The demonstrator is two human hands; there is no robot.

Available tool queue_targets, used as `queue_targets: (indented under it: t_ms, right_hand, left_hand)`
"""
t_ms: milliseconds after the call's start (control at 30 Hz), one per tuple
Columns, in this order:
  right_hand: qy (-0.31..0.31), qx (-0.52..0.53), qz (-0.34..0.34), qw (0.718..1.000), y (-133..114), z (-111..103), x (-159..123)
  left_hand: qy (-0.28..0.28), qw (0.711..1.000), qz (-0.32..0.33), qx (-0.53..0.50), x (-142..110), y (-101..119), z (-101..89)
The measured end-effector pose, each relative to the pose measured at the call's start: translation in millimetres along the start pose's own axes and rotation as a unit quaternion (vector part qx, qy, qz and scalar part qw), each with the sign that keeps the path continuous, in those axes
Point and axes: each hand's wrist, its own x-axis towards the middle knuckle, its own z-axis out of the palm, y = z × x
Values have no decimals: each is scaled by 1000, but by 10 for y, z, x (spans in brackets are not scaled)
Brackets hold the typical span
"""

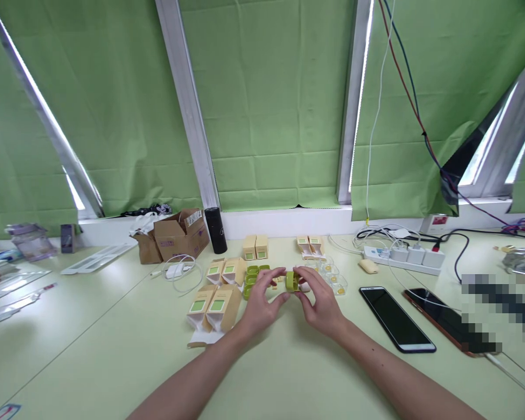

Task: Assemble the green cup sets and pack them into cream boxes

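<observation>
Between my two hands is a small olive-green plastic piece (292, 281), raised a little over the table. My left hand (262, 303) has its thumb and fingertips curved at the piece's left side. From the other side, my right hand (321, 303) pinches it between thumb and fingers. Behind my left hand sit several matching green plastic cups (250, 280), partly covered by that hand. Clear plastic cups with yellowish bottoms (332, 277) stand behind my right hand. To the left are open cream cardboard boxes (216, 306) with green squares.
More cream boxes (256, 247) stand at the back. A brown carton (181, 233) and a black bottle (216, 230) are near the wall. On the right lie two phones (397, 319), a power strip (402, 258) and loose cables. A white charger (177, 270) lies left.
</observation>
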Motion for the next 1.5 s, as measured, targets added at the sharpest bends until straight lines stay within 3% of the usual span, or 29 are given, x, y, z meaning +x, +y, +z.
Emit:
queue_targets:
  t_ms: [233,467,1500]
  right_hand:
    - [6,56,42,997,7,30,-6]
    - [-17,60,28,998,-14,39,-37]
    - [-4,41,20,999,-16,38,-14]
  left_hand:
    - [8,995,-96,-32,32,-4,69]
    - [17,988,-129,-78,54,-36,125]
    - [14,981,-160,-108,83,3,64]
